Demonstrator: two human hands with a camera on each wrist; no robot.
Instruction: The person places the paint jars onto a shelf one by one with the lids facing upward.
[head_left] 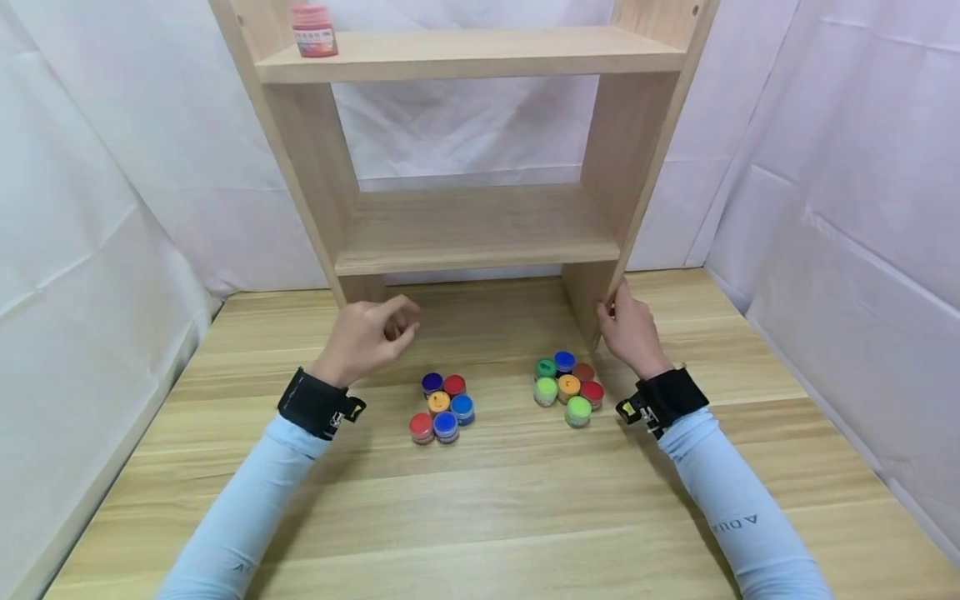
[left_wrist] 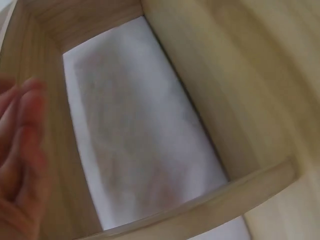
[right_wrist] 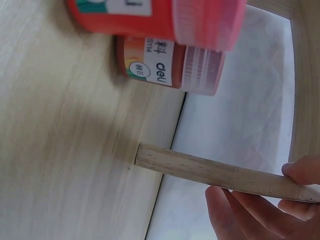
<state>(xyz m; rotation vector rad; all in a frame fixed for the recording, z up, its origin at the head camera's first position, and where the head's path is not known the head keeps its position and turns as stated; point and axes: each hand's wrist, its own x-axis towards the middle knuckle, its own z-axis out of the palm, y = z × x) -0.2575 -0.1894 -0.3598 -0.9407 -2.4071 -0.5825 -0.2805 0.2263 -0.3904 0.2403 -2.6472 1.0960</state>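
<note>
A wooden shelf unit (head_left: 480,225) stands upright on the table. My right hand (head_left: 634,333) grips the lower front edge of its right side panel; in the right wrist view the fingers (right_wrist: 220,210) lie on one side of the panel (right_wrist: 215,172) and the thumb (right_wrist: 302,170) on the other. My left hand (head_left: 363,337) hovers by the lower left side panel, fingers loosely bent and holding nothing. A pink-red paint jar (head_left: 315,32) sits at the left end of the upper shelf board.
Several small paint jars with coloured lids are clustered on the table (head_left: 495,517): one group includes a blue-lidded jar (head_left: 446,427), the other a light green-lidded jar (head_left: 578,411) near my right hand. White cloth (head_left: 847,167) hangs around the table's back and sides.
</note>
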